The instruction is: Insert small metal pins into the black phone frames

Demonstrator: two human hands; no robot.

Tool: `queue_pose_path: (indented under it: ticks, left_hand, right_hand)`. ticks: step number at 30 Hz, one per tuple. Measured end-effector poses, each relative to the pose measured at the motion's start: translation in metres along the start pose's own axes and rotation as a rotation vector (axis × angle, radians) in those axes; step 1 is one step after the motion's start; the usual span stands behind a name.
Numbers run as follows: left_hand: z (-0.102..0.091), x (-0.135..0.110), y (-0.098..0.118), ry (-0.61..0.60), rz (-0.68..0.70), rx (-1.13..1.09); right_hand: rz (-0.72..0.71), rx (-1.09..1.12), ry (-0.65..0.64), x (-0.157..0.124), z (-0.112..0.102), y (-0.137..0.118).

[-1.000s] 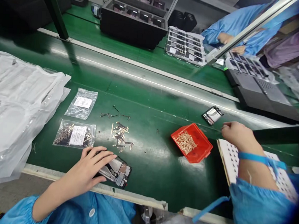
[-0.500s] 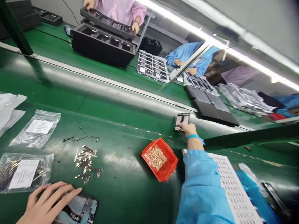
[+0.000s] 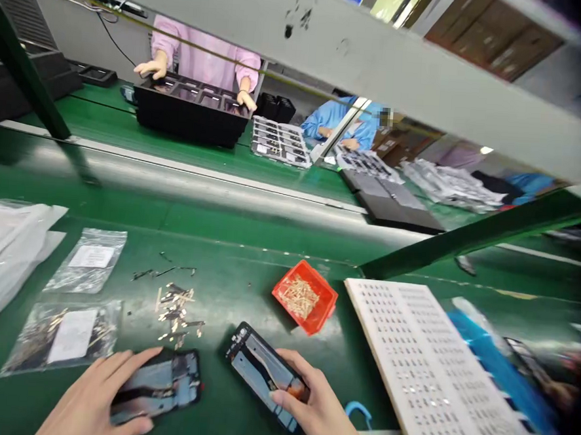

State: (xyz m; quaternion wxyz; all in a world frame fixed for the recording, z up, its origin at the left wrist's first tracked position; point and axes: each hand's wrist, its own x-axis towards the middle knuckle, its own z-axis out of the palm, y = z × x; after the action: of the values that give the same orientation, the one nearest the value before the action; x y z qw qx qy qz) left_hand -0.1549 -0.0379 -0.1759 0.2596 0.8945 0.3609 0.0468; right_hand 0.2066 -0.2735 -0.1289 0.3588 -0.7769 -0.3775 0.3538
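Note:
My left hand (image 3: 93, 399) lies on a dark phone frame (image 3: 167, 384) that rests flat on the green table near the front edge, fingers spread over its left half. My right hand (image 3: 314, 408) grips a second phone frame (image 3: 256, 368) by its near end, tilted just above the table. Between and beyond the two frames lies a scatter of small gold and dark metal parts (image 3: 175, 305). A red tray (image 3: 305, 304) with gold parts stands just past the right frame.
Two clear bags with labels (image 3: 90, 266) (image 3: 64, 336) lie at the left beside crumpled white plastic (image 3: 3, 252). A white perforated board (image 3: 424, 363) leans at the right. A green bar (image 3: 466, 238) crosses above it. People work at black trays (image 3: 191, 116) beyond the conveyor.
My right hand drew back from the far conveyor belt with the phone frame and now holds it near the front edge. The view tilted up. My left hand stayed on its frame.

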Motion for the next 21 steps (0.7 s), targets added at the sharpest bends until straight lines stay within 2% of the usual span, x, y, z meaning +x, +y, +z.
queue_pose_path:
  ticks: [2,4,6,8,10,12,14,17,21]
  left_hand:
    - [-0.022,0.011,0.015,-0.024,0.015,-0.057]
    - [-0.041,0.025,0.035,-0.054,0.055,-0.094]
    - [-0.051,0.038,0.053,-0.062,0.112,-0.120]
    - [-0.056,0.046,0.067,-0.085,0.158,-0.149]
    - [-0.057,0.048,0.077,-0.099,0.187,-0.172]
    - [-0.056,0.044,0.083,-0.095,0.203,-0.181]
    - [-0.056,0.040,0.086,-0.084,0.213,-0.173]
    - [-0.058,0.034,0.086,-0.078,0.231,-0.148]
    - [-0.059,0.030,0.083,-0.075,0.267,-0.099]
  right_hand:
    - [-0.038,-0.043,0.037,-0.007,0.025,0.024]
    - [-0.159,-0.180,0.181,-0.005,0.040,0.036]
    - [-0.268,-0.352,0.366,0.001,0.049,0.033]
    - [-0.325,-0.373,0.451,0.007,0.058,0.013]
    - [-0.309,-0.172,0.366,0.009,0.071,-0.017]
    - [-0.250,0.081,0.194,0.012,0.087,-0.048]
    - [-0.193,0.242,0.069,0.017,0.101,-0.070]
    - [-0.138,0.360,0.016,0.026,0.113,-0.083]
    - [-0.093,0.413,-0.015,0.030,0.116,-0.077]
